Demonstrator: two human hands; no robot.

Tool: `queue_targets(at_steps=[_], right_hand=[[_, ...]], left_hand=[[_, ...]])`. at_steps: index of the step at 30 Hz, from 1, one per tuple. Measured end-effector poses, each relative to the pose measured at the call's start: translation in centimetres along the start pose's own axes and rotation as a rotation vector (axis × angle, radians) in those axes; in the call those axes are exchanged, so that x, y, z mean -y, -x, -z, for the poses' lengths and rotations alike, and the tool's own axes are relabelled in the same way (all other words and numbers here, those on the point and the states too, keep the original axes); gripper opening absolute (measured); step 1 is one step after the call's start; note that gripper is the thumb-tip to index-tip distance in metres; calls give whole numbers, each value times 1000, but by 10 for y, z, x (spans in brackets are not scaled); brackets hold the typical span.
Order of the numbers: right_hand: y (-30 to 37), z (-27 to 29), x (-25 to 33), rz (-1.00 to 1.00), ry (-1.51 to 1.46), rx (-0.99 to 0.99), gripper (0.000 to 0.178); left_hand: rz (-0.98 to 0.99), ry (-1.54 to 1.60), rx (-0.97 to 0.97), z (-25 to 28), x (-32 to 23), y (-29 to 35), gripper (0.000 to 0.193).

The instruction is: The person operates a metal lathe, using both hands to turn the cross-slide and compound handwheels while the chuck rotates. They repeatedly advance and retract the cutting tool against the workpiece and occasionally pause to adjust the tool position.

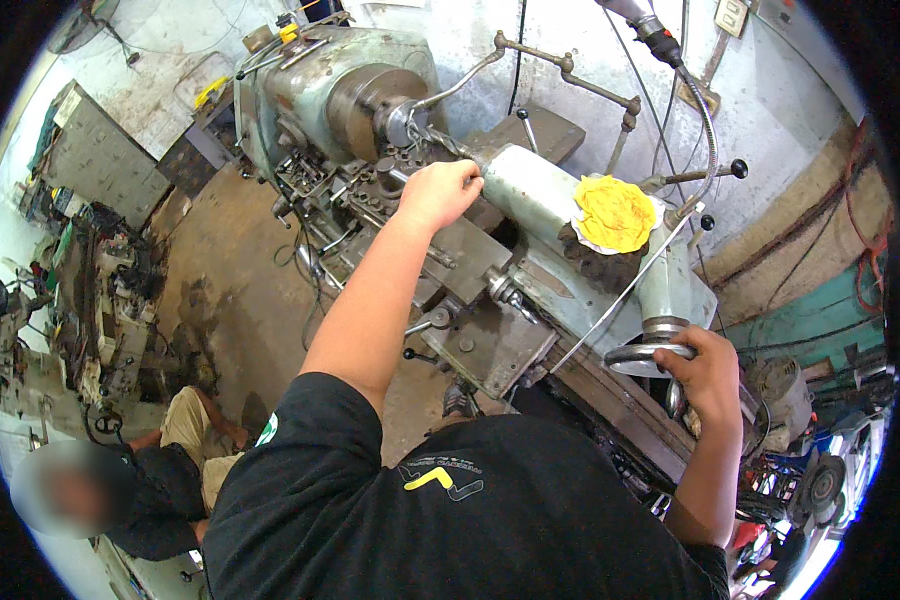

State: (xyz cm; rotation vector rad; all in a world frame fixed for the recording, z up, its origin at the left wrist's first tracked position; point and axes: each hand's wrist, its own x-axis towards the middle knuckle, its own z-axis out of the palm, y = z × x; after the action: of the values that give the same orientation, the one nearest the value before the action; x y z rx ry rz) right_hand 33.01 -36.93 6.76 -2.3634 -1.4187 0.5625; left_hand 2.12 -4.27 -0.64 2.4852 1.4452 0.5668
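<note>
Surroundings: the lathe is faced at far left by a second machine and a metal cabinet, set well apart across a stained brown floor; a co-worker is seated at lower left. The chuck is approached from above by a jointed pipe. The tailstock is crossed by a pale, slender rod and topped with a crumpled yellow cloth.

Materials: tailstock — worn, pale green-grey painted casting, rounded on top; chuck — round, brown-tinged metal; twist drill — bare, spirally fluted metal; handwheel — round, shiny metal.

Orientation: the twist drill is located between chuck and tailstock, its long axis laid from upper left to lower right, its tip directed toward the chuck.

Hands: the handwheel is gripped at its rim by the right hand; the left hand is curled beside the tailstock's nose, and whether anything is held cannot be told.
</note>
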Motion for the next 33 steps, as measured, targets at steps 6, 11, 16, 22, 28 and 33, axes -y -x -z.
queue_targets(at_steps=[6,11,16,22,28,33], right_hand=[[0,-1,1,54,38,-24,37],[0,-6,6,132,88,-55,41],[-1,-13,8,198,172,-81,44],[-5,-21,-4,354,230,-146,48],[-8,-21,-7,379,354,-106,52],[-7,-23,11,314,429,-52,54]], left_hand=[[18,-14,22,2,-2,-1,30],[25,-11,7,1,-2,0,30],[33,-2,12,1,-1,-1,30],[1,0,-34,-4,3,-1,33],[-23,9,-12,-8,3,-6,32],[-30,-1,-52,-7,4,-4,30]])
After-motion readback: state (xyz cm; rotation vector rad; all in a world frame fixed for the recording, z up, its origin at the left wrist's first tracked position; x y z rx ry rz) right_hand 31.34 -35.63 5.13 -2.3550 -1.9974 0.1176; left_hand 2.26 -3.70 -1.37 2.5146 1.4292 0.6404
